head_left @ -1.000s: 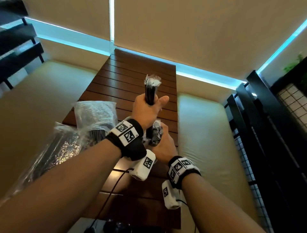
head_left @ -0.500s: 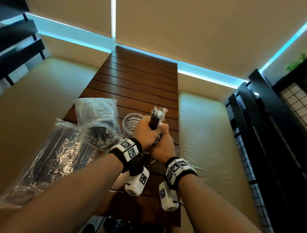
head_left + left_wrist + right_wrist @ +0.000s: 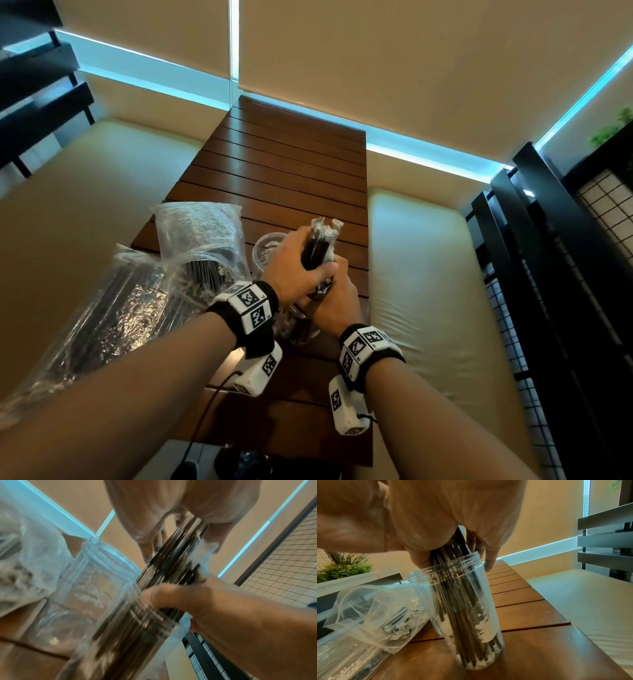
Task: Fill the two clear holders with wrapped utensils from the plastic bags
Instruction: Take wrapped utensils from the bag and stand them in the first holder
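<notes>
Under both hands, the near clear holder [image 3: 467, 615] stands on the slatted wooden table [image 3: 291, 164]. The left hand [image 3: 294, 263] and right hand [image 3: 337, 301] both grip the bundle of wrapped utensils [image 3: 320, 243], its lower ends inside this holder. The second clear holder [image 3: 265, 250] stands just beyond the left hand, the plastic bags [image 3: 191, 240] to its left.

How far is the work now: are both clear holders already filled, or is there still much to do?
Partly done. The near clear holder already has wrapped utensils standing in it. The left hand is gripping a bundle above its mouth, while the right hand steadies it at the rim. The second holder behind looks empty, and both plastic bags still hold utensils.
</notes>
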Demonstrator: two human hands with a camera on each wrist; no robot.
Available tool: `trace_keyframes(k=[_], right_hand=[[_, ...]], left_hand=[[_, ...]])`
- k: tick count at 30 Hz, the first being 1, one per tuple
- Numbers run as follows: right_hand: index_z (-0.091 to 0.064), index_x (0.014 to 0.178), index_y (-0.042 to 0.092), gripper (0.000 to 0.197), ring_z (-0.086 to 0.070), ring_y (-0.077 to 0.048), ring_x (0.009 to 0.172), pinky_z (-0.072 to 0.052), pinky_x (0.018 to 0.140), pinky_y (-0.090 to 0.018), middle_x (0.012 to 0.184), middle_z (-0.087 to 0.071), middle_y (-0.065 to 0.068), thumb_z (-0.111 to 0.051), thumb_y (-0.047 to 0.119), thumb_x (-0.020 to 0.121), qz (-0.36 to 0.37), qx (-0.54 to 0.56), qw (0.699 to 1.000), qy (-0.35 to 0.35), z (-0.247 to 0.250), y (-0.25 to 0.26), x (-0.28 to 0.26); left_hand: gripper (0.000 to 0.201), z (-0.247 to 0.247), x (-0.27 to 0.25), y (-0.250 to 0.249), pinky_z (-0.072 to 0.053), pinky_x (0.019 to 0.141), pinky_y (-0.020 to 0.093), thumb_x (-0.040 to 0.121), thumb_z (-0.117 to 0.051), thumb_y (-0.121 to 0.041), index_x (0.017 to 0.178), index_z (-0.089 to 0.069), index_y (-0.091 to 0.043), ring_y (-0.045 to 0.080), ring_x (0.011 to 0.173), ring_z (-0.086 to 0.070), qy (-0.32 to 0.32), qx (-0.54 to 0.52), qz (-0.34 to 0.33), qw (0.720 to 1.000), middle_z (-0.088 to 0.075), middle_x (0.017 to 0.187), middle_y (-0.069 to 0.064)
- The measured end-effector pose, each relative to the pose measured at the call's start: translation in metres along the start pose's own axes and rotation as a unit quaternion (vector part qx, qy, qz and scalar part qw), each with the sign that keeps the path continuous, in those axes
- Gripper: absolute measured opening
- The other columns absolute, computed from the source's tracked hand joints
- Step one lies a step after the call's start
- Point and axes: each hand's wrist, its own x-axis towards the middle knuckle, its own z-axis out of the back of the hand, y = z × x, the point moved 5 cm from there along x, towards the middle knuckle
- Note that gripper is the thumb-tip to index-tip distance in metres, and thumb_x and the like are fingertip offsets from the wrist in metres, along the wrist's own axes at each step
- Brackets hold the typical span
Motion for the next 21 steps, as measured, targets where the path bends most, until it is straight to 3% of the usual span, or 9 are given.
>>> trace_keyframes(k=[4, 7, 9, 11, 14, 16, 17, 19, 21], right_hand=[[-0.028, 0.131, 0.024, 0.075, -0.059, -0.007, 0.085, -0.045, 0.062, -0.014, 0.108, -0.058, 0.009, -0.077, 0.027, 0.074, 0.0, -0.013, 1.0, 0.006, 0.0, 0.001, 0.001], [-0.033, 0.127, 0.022, 0.071, -0.058, -0.009, 0.085, -0.048, 0.067, -0.02, 0.108, -0.057, 0.007, -0.079, 0.03, 0.074, 0.007, -0.006, 1.0, 0.0, -0.001, 0.0, 0.004], [-0.038, 0.125, 0.019, 0.064, -0.057, -0.002, 0.078, -0.044, 0.063, -0.01, 0.108, -0.059, 0.006, -0.077, 0.032, 0.075, 0.02, -0.022, 1.0, -0.001, -0.001, -0.002, 0.007], [-0.043, 0.126, 0.012, 0.055, -0.052, 0.002, 0.074, -0.041, 0.059, -0.005, 0.11, -0.059, 0.002, -0.07, 0.031, 0.082, 0.036, -0.068, 0.997, 0.021, -0.003, -0.003, 0.006], [-0.029, 0.139, 0.019, 0.074, -0.063, -0.007, 0.091, -0.055, 0.075, -0.02, 0.119, -0.059, -0.001, -0.064, 0.044, 0.079, 0.026, -0.004, 0.999, 0.029, -0.004, -0.012, 0.0], [-0.039, 0.137, 0.019, 0.071, -0.059, -0.008, 0.109, -0.053, 0.094, -0.031, 0.129, -0.056, 0.001, -0.06, 0.052, 0.078, 0.042, 0.002, 0.999, 0.031, -0.005, -0.011, -0.003], [-0.045, 0.134, 0.018, 0.064, -0.054, -0.002, 0.113, -0.048, 0.1, -0.026, 0.13, -0.053, 0.006, -0.063, 0.047, 0.08, 0.056, 0.002, 0.998, 0.037, -0.006, -0.009, -0.005], [-0.05, 0.128, 0.013, 0.052, -0.049, 0.0, 0.11, -0.044, 0.101, -0.022, 0.126, -0.051, 0.006, -0.07, 0.029, 0.083, 0.088, -0.011, 0.995, 0.036, -0.006, -0.005, -0.005], [-0.055, 0.12, 0.008, 0.043, -0.052, -0.011, 0.105, -0.048, 0.097, -0.034, 0.121, -0.056, -0.003, -0.071, 0.023, 0.083, 0.091, -0.055, 0.993, 0.051, -0.007, -0.005, -0.005]], left_hand=[[0.082, 0.015, 0.013, -0.044, -0.043, 0.091, 0.019, 0.075, -0.079, -0.039, 0.143, -0.033, -0.03, 0.007, 0.112, -0.054, -0.028, 0.067, -0.118, 0.99, -0.053, 0.132, -0.004], [0.063, 0.005, 0.022, -0.069, -0.046, 0.101, 0.031, 0.09, -0.064, -0.03, 0.146, -0.037, -0.023, 0.015, 0.12, -0.054, 0.029, 0.195, -0.192, 0.961, -0.05, 0.138, 0.003], [0.043, -0.008, 0.018, -0.062, -0.04, 0.109, 0.036, 0.1, -0.047, -0.031, 0.14, -0.047, -0.015, 0.02, 0.13, -0.047, 0.086, 0.287, -0.177, 0.937, -0.047, 0.144, 0.006], [0.048, -0.021, 0.003, -0.039, -0.032, 0.115, 0.039, 0.103, -0.03, -0.039, 0.139, -0.046, -0.012, 0.022, 0.139, -0.036, 0.146, 0.347, -0.149, 0.915, -0.041, 0.15, 0.009], [0.077, -0.034, -0.02, -0.009, -0.017, 0.121, 0.045, 0.095, -0.007, -0.062, 0.152, -0.022, -0.013, 0.022, 0.149, -0.012, 0.185, 0.398, -0.137, 0.888, -0.02, 0.16, 0.007], [0.08, -0.036, -0.017, -0.007, -0.009, 0.122, 0.046, 0.093, -0.005, -0.065, 0.155, -0.012, -0.014, 0.02, 0.151, -0.004, 0.18, 0.408, -0.138, 0.884, -0.012, 0.163, 0.006], [0.078, -0.037, -0.013, -0.011, -0.006, 0.122, 0.046, 0.095, -0.007, -0.064, 0.155, -0.012, -0.015, 0.02, 0.151, -0.003, 0.173, 0.416, -0.143, 0.882, -0.011, 0.163, 0.006], [0.075, -0.038, -0.008, -0.019, -0.005, 0.122, 0.046, 0.096, -0.009, -0.062, 0.154, -0.014, -0.015, 0.021, 0.151, -0.003, 0.159, 0.438, -0.157, 0.871, -0.011, 0.163, 0.006], [0.072, -0.042, -0.011, -0.014, -0.005, 0.123, 0.045, 0.098, -0.011, -0.057, 0.154, -0.017, -0.012, 0.023, 0.151, -0.005, 0.17, 0.451, -0.153, 0.863, -0.014, 0.162, 0.008]])
